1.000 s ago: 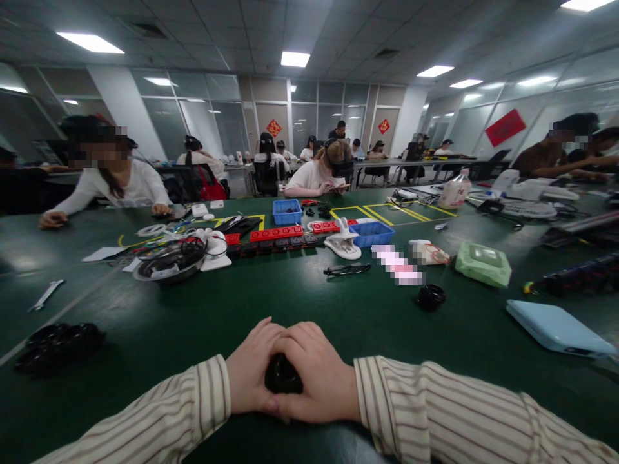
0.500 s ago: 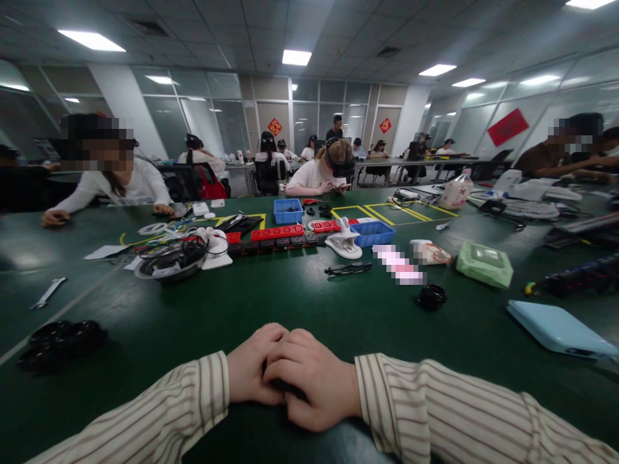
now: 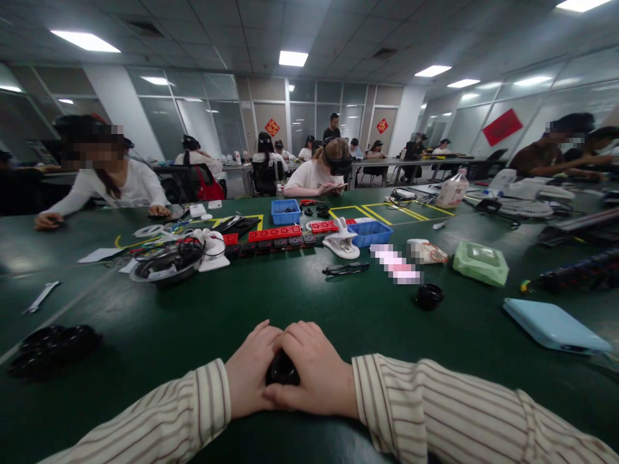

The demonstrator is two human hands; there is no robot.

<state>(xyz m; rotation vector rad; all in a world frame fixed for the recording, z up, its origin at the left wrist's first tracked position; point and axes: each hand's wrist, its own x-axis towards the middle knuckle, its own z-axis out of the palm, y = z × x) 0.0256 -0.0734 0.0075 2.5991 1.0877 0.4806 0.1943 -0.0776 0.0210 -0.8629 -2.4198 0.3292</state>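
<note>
My left hand (image 3: 249,374) and my right hand (image 3: 316,374) rest together on the green table (image 3: 290,303) near its front edge. Both are curled around a small black round object (image 3: 281,372), of which only a dark patch shows between the thumbs. The fingertips of the two hands touch above it. Striped sleeves cover both forearms.
A second black round piece (image 3: 429,296) lies ahead to the right, glasses (image 3: 345,269) ahead. A light blue flat case (image 3: 556,326) lies at right, a green packet (image 3: 481,263) behind it, black parts (image 3: 51,341) and a wrench (image 3: 41,296) at left. Red and black strips (image 3: 275,237), blue bins (image 3: 286,211) and seated people lie beyond.
My right hand slid over the black object half a second ago and almost hid it. It has drawn back, and the object shows between my thumbs again.
</note>
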